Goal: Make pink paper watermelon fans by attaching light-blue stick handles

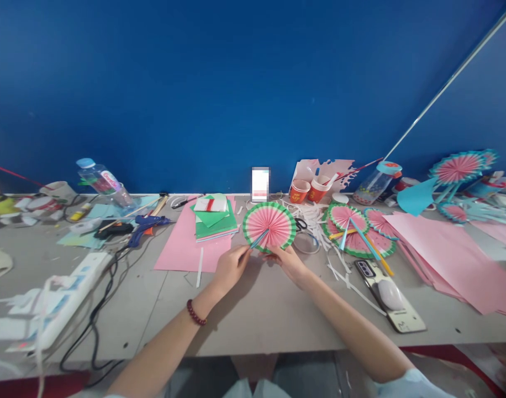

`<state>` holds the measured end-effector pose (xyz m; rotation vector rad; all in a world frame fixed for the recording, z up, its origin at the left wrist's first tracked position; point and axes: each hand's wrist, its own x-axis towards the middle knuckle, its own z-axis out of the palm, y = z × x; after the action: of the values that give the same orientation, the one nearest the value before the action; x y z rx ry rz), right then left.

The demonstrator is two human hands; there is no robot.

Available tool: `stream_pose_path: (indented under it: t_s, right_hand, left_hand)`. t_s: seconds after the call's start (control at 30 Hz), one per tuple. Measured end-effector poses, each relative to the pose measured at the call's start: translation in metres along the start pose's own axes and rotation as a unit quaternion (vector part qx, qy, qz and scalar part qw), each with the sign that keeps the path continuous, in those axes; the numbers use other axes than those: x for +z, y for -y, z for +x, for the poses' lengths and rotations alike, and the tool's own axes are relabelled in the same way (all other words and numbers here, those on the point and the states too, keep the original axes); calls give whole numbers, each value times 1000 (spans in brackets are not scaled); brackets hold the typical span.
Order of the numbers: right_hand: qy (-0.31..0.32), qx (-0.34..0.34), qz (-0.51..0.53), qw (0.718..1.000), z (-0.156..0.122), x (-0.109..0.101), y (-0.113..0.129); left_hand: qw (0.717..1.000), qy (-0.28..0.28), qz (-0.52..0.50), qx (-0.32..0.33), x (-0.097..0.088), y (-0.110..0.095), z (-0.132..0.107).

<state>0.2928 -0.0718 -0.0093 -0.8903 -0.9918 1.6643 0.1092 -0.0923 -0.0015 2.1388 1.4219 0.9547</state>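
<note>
A round pleated paper fan (273, 218), pink with a white ring and a green rim, is held up over the middle of the table. A blue stick (260, 239) runs from its centre down to the lower left. My left hand (233, 265) pinches the lower end of that stick, fingers closed. At the fan's bottom edge, my right hand (286, 261) grips the paper, its thumb in front and the other fingers partly hidden. Right of the fan lie black scissors (301, 224) and a roll of clear tape (306, 242).
Left are a blue glue gun (145, 228), a power strip (73, 298) with cords, and green paper (214, 225) on a pink sheet (174, 251). Right are finished fans (348, 218), a phone (408, 315), pink paper (456, 254) and red paper cups (299, 191). A blue wall (236, 99) stands behind.
</note>
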Motion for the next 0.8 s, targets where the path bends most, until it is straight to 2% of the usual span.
stream_pose_path:
  t_s: [0.23,0.4,0.5,0.63,0.8]
  right_hand:
    - [47,17,-125,991,-5,5,3]
    - [7,-22,-182,983,-2,5,-8]
    - [-19,-29,-181,983,1,4,-10]
    - [-33,-36,-193,980,1,5,-9]
    - [-53,-95,-237,965,1,6,-15]
  left_hand:
    - [993,-46,-106,-27,-3,-2,3]
    - [975,-21,-208,-68,0,-7,4]
    - [974,-14,-213,-68,2,-8,3]
    - [982,-13,-186,-37,5,-6,3]
    - [984,-22,-176,-16,10,-8,3]
